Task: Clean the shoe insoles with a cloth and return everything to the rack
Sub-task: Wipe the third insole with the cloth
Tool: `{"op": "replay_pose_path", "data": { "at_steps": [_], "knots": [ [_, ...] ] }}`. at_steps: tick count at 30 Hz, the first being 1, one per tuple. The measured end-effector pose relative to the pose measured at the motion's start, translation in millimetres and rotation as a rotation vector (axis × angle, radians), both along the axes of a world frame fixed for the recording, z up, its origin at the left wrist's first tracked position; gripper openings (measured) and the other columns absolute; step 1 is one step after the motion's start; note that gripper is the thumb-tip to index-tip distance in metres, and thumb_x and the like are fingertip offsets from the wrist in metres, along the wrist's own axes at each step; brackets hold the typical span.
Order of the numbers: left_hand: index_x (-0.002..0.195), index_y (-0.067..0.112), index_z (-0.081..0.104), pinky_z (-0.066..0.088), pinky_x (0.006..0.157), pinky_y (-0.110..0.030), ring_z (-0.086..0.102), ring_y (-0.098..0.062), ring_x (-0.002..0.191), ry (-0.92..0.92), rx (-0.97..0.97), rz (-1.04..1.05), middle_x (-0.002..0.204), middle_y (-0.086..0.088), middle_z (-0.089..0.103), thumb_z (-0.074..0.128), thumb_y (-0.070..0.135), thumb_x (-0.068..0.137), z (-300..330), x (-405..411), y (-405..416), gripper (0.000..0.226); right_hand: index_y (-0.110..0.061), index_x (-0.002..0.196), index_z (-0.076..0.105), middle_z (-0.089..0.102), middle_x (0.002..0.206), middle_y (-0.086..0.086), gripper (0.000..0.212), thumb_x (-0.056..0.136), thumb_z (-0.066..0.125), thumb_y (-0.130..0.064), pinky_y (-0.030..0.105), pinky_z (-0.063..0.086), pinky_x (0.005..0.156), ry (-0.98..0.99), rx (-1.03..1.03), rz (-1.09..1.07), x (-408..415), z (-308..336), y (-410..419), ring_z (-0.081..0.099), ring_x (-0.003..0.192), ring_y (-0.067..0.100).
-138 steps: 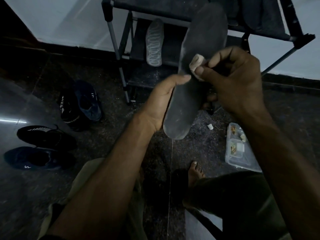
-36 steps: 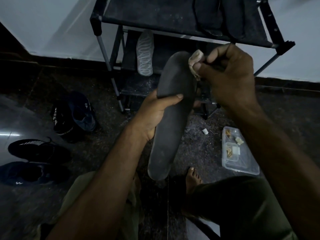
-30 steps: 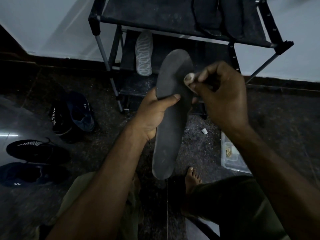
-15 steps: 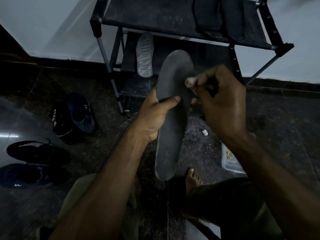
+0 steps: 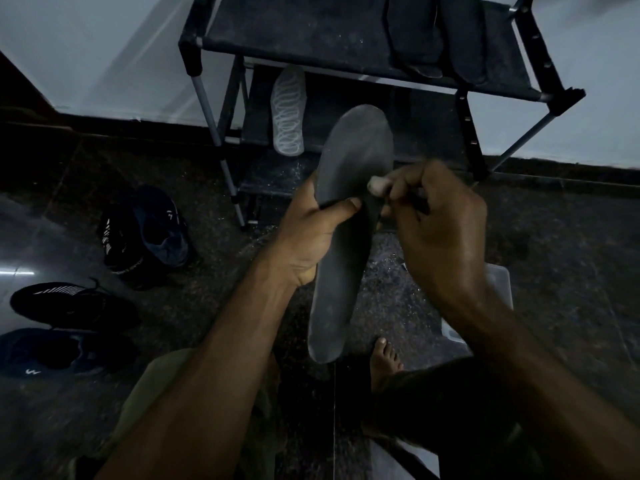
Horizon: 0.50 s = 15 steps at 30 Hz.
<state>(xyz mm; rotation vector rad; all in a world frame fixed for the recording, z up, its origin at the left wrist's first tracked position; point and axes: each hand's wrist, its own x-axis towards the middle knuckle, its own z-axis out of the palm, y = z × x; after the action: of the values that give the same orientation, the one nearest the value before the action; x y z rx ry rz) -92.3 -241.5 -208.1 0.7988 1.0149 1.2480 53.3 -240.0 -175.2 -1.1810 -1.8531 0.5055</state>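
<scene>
My left hand grips a long dark grey insole around its middle, thumb across the front, holding it upright in front of the black shoe rack. My right hand pinches a small pale wad of cloth and presses it against the insole's right edge, just above my left thumb. Two dark insoles lie on the rack's top shelf at the right. A white patterned insole leans on the lower shelf.
Several dark shoes sit on the floor at left: a pair near the rack and two more nearer me. A clear plastic box lies on the floor, mostly hidden behind my right wrist. My bare foot is below the insole.
My right hand has wiped the cloth down the insole from its top end to just above my left thumb. The insole stayed nearly upright in my left hand.
</scene>
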Motion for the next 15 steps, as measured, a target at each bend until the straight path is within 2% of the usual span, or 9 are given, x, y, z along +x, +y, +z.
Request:
{"op": "replay_pose_path", "data": {
  "at_steps": [2, 4, 7, 9, 11, 13, 15],
  "knots": [
    [0.125, 0.009, 0.054, 0.054, 0.091, -0.032, 0.065, -0.019, 0.104, -0.007, -0.015, -0.015, 0.107, -0.005, 0.068, 0.053, -0.01, 0.09, 0.7, 5.3, -1.7, 0.039, -0.003, 0.087, 0.057, 0.068, 0.098, 0.009, 0.014, 0.091, 0.056, 0.01, 0.032, 0.058, 0.06, 0.032, -0.001, -0.022, 3.3, -1.1, 3.3, 0.069, 0.083, 0.014],
    [0.123, 0.009, 0.054, 0.054, 0.09, -0.035, 0.065, -0.021, 0.102, -0.024, -0.032, -0.009, 0.105, -0.007, 0.069, 0.058, -0.007, 0.087, -0.2, 10.0, -2.8, 0.04, -0.006, 0.087, 0.056, 0.069, 0.098, 0.007, 0.014, 0.092, 0.056, 0.008, 0.031, 0.058, 0.059, 0.085, 0.012, -0.057, 0.6, 4.8, 18.6, 0.069, 0.087, 0.011],
    [0.115, 0.016, 0.056, 0.053, 0.091, -0.037, 0.065, -0.022, 0.103, -0.046, -0.029, -0.013, 0.105, -0.005, 0.069, 0.062, -0.005, 0.084, -1.8, 13.0, -2.3, 0.037, -0.002, 0.086, 0.057, 0.069, 0.09, 0.01, 0.009, 0.089, 0.057, 0.006, 0.027, 0.058, 0.076, 0.119, 0.132, -0.061, -8.2, 18.3, 48.0, 0.069, 0.092, 0.009],
    [0.115, 0.019, 0.054, 0.051, 0.096, -0.039, 0.063, -0.023, 0.109, -0.04, -0.022, -0.03, 0.11, -0.005, 0.067, 0.058, -0.007, 0.089, -1.7, 13.8, -1.9, 0.038, 0.002, 0.085, 0.057, 0.068, 0.088, 0.012, 0.006, 0.089, 0.057, 0.007, 0.022, 0.056, 0.079, 0.125, 0.169, -0.039, -15.6, 25.8, 60.5, 0.068, 0.092, 0.006],
    [0.115, 0.02, 0.055, 0.05, 0.098, -0.04, 0.062, -0.022, 0.111, -0.03, -0.003, -0.045, 0.11, -0.003, 0.067, 0.057, -0.007, 0.09, -1.4, 13.9, -1.4, 0.037, 0.003, 0.085, 0.057, 0.069, 0.089, 0.01, 0.007, 0.088, 0.053, 0.008, 0.028, 0.057, 0.077, 0.082, 0.179, -0.025, -24.7, 29.0, 60.4, 0.068, 0.092, 0.006],
    [0.114, 0.02, 0.058, 0.051, 0.095, -0.04, 0.063, -0.023, 0.111, -0.032, 0.039, -0.059, 0.108, -0.002, 0.069, 0.06, -0.003, 0.086, -2.7, 12.6, -1.4, 0.036, 0.0, 0.086, 0.058, 0.069, 0.089, 0.009, 0.011, 0.089, 0.047, 0.0, 0.04, 0.057, 0.071, -0.033, 0.203, 0.021, -35.6, 27.6, 49.8, 0.069, 0.09, 0.016],
    [0.115, 0.019, 0.059, 0.052, 0.093, -0.04, 0.063, -0.025, 0.111, -0.033, 0.063, -0.058, 0.107, -0.002, 0.069, 0.059, 0.003, 0.082, -1.2, 10.0, -2.3, 0.037, -0.004, 0.085, 0.059, 0.067, 0.087, 0.01, 0.018, 0.089, 0.043, -0.011, 0.045, 0.054, 0.064, -0.175, 0.26, 0.1, -44.6, 24.1, 37.0, 0.066, 0.083, 0.026]
  ]
}}
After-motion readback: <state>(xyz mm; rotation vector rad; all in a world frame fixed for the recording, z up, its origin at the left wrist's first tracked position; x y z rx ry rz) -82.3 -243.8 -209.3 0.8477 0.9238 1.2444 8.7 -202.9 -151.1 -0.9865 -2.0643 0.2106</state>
